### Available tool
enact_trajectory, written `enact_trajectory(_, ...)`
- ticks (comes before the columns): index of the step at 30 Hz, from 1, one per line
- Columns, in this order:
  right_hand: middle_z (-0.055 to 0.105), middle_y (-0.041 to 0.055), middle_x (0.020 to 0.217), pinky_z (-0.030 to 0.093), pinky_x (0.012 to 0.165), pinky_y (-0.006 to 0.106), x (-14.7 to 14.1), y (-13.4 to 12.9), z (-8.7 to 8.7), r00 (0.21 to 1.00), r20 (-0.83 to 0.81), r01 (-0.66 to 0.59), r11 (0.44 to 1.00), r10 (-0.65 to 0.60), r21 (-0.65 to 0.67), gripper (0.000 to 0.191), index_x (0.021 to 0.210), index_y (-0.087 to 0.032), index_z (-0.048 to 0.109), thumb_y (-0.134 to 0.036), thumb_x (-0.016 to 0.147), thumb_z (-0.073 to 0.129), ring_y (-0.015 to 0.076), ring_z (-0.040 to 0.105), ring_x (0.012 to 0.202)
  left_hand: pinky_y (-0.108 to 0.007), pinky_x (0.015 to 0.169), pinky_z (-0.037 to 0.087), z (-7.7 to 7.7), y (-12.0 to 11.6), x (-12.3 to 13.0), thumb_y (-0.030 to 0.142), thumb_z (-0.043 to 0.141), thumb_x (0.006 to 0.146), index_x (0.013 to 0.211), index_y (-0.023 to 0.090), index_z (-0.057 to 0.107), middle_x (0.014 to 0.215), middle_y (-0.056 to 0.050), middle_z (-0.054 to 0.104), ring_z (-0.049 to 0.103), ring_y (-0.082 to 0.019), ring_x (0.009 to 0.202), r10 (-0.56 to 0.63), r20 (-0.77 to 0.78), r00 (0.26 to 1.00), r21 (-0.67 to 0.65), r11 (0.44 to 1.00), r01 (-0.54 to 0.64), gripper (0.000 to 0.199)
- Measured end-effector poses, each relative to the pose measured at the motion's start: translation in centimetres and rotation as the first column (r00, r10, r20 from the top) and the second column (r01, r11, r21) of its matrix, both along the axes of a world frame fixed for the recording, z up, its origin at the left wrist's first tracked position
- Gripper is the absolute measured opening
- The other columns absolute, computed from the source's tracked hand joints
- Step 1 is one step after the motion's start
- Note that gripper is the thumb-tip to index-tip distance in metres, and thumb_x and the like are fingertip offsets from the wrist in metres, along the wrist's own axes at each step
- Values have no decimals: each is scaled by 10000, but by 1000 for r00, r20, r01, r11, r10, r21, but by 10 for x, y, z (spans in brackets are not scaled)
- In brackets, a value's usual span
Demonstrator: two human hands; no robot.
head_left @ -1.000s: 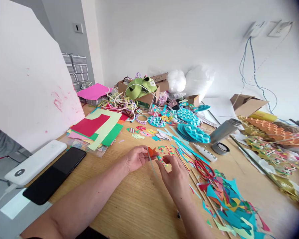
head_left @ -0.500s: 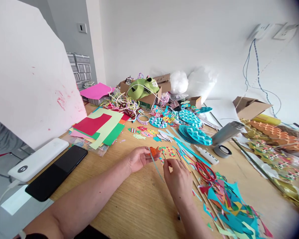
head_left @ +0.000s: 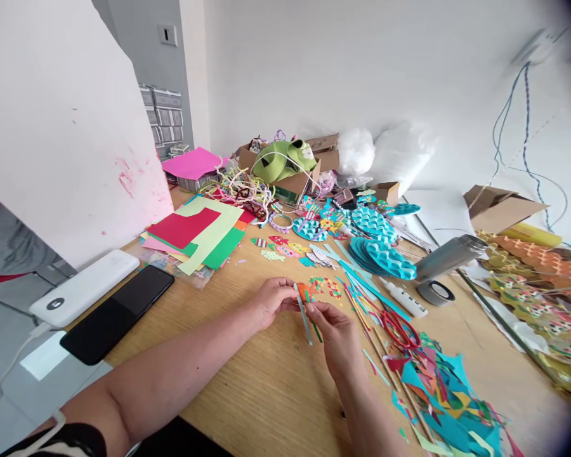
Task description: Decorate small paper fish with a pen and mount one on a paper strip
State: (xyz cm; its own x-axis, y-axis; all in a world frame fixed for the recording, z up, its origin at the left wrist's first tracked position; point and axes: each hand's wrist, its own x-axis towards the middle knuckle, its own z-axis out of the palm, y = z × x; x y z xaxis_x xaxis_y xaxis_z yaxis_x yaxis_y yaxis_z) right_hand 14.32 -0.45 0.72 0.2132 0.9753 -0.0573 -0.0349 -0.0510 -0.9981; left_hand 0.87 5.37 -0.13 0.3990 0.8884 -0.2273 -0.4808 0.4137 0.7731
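Observation:
Over the wooden table (head_left: 247,393), my left hand (head_left: 273,301) pinches an orange paper cutout (head_left: 305,291), which looks like a small fish. A pale blue paper strip (head_left: 304,320) hangs down across its front. My right hand (head_left: 335,330) is closed at the fingertips on a narrow green paper strip (head_left: 317,331), laid against the orange cutout. The two hands nearly meet, and fingers hide part of the cutout. Just behind them lie small red, yellow and green paper bits (head_left: 327,287). Several decorated paper fish (head_left: 285,251) rest farther back.
To the right are a glue bottle (head_left: 406,298), red scissors (head_left: 400,329), tape roll (head_left: 436,292), steel flask (head_left: 452,257) and paper scraps (head_left: 452,393). Coloured sheets (head_left: 195,231), a phone (head_left: 118,314) and a white power bank (head_left: 85,285) lie left. Blue wavy discs (head_left: 385,257) stand behind.
My right hand has come in toward the left, bringing the green strip against the orange cutout. The camera view has shifted slightly to the left.

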Motion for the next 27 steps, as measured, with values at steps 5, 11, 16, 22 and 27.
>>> enact_trajectory(5,696,33,650,416,564,267,-2,0,-4,999,-18,39,999,-39,-6,371,696,-172,743,-496,556,855,167,580,596,-319,708,536,3,-4,2,235,785,546,723,137,618,749,-67,711,671,-191,702,16,-38,999,39,999,-15,262)
enact_trajectory(11,707,46,664,427,571,277,-3,1,-5,997,30,76,997,-75,-15,391,682,-168,721,-524,564,833,183,595,601,-325,713,526,4,-7,3,253,779,562,727,139,620,741,-68,712,669,-198,705,17,-65,998,79,997,-12,256)
enact_trajectory(16,672,31,617,368,513,250,-2,1,-2,994,46,101,992,-98,-75,427,679,-147,722,-538,548,834,152,546,554,-340,709,528,3,-7,4,260,761,586,732,140,618,742,-74,716,671,-204,692,7,-82,997,100,995,1,237)
enact_trajectory(22,627,14,577,320,492,240,-4,1,-2,994,50,100,991,-96,-93,439,629,-140,698,-548,539,833,119,481,511,-326,709,519,0,-6,4,264,763,594,745,143,615,701,-58,705,658,-187,672,-3,-98,995,113,993,14,244)
enact_trajectory(27,615,20,559,318,481,244,-5,1,-1,994,64,93,992,-87,-90,460,588,-144,684,-580,533,819,120,462,499,-309,683,513,-2,-6,5,253,754,601,752,146,616,694,-50,702,649,-177,645,-15,-104,994,116,993,27,232)
